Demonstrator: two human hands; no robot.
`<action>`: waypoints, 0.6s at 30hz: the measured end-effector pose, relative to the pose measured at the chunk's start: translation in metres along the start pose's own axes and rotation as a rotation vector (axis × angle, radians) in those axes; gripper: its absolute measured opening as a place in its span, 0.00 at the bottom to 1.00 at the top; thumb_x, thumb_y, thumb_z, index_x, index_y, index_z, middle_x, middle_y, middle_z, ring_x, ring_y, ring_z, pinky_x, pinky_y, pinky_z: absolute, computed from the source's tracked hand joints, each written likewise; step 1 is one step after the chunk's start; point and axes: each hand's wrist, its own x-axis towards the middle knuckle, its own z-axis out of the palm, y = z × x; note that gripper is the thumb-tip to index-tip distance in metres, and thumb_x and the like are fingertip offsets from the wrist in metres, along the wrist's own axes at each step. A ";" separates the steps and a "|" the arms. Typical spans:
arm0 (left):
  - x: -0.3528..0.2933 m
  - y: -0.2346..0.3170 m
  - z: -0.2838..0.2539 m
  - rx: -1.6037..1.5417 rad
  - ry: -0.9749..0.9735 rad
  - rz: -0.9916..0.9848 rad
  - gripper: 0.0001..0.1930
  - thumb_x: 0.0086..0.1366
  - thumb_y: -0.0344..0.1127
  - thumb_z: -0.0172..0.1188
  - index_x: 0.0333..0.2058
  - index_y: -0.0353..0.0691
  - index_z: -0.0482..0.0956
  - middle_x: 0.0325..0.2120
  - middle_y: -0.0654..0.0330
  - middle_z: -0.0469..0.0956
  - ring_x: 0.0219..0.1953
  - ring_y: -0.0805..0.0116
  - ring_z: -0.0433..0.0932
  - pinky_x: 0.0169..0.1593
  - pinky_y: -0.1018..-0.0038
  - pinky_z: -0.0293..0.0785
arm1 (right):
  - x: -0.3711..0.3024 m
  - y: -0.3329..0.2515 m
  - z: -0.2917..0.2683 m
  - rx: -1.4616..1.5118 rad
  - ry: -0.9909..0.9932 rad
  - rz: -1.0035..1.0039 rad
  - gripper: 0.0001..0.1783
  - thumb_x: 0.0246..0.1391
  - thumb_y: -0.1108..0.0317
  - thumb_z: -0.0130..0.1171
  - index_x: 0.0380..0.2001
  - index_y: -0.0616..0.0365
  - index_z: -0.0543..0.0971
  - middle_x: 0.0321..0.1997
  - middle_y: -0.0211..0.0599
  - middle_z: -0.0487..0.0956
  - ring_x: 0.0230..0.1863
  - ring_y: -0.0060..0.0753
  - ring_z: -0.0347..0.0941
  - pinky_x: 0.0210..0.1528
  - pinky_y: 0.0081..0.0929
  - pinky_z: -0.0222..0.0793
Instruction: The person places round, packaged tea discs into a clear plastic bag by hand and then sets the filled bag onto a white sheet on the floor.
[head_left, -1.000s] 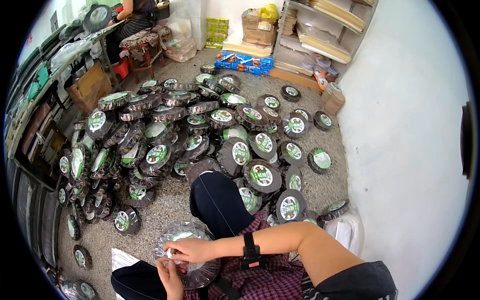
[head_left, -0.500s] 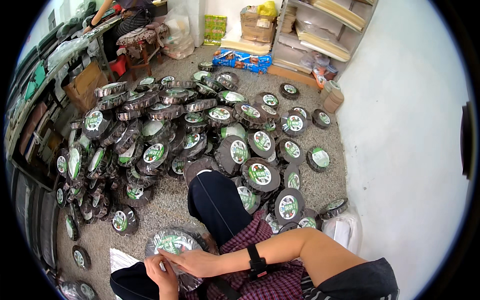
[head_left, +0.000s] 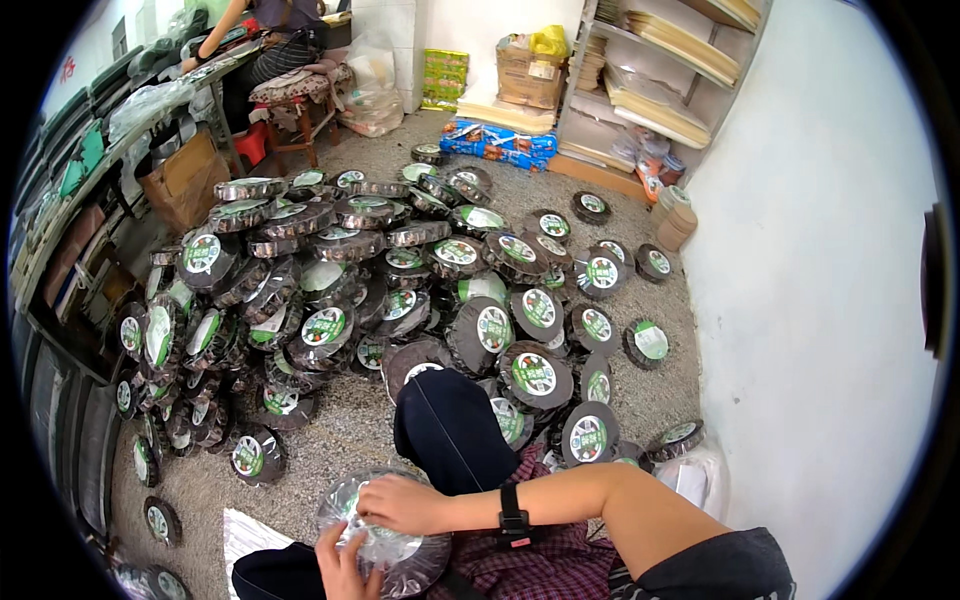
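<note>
On my lap lies a round flat pack (head_left: 400, 550) wrapped in clear plastic film, dark inside. My right hand (head_left: 400, 503) rests on its top, fingers curled onto the film; a black band sits on that wrist. My left hand (head_left: 342, 565) grips the pack's near left edge from below. Just beyond my dark-trousered knee (head_left: 450, 430) spreads a big heap of similar dark round packs with green and white labels (head_left: 380, 290).
A white wall (head_left: 830, 300) runs along the right. Shelves with flat boards (head_left: 650, 90) and cardboard boxes (head_left: 530, 75) stand at the back. A person sits on a stool (head_left: 290, 85) at a long table far left. A white sheet (head_left: 250, 535) lies by my left leg.
The view has tilted down and the heap sits higher in the picture. My hands stay on the wrapped pack, with the right hand shifted slightly over its top.
</note>
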 end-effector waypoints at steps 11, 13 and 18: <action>-0.150 -0.093 -0.177 0.129 0.701 -0.701 0.15 0.53 0.23 0.57 0.42 0.36 0.73 0.33 0.60 0.76 0.38 0.71 0.73 0.42 0.76 0.68 | 0.017 0.026 -0.048 -0.330 0.307 -0.001 0.13 0.50 0.74 0.56 0.41 0.59 0.73 0.56 0.44 0.65 0.55 0.48 0.63 0.56 0.38 0.60; -0.256 -0.060 -0.237 0.073 1.163 -0.888 0.22 0.58 0.23 0.55 0.53 0.34 0.67 0.44 0.60 0.74 0.46 0.69 0.73 0.51 0.77 0.66 | 0.014 0.026 -0.051 -0.379 0.294 0.016 0.12 0.50 0.75 0.54 0.40 0.60 0.73 0.58 0.46 0.63 0.57 0.49 0.62 0.58 0.38 0.59; -0.523 0.018 -0.280 -0.139 2.062 -0.997 0.13 0.65 0.32 0.50 0.48 0.38 0.71 0.35 0.62 0.75 0.33 0.70 0.75 0.43 0.79 0.74 | 0.030 0.014 -0.034 -0.473 0.115 -0.041 0.07 0.55 0.76 0.50 0.38 0.61 0.74 0.63 0.46 0.59 0.60 0.49 0.59 0.60 0.38 0.57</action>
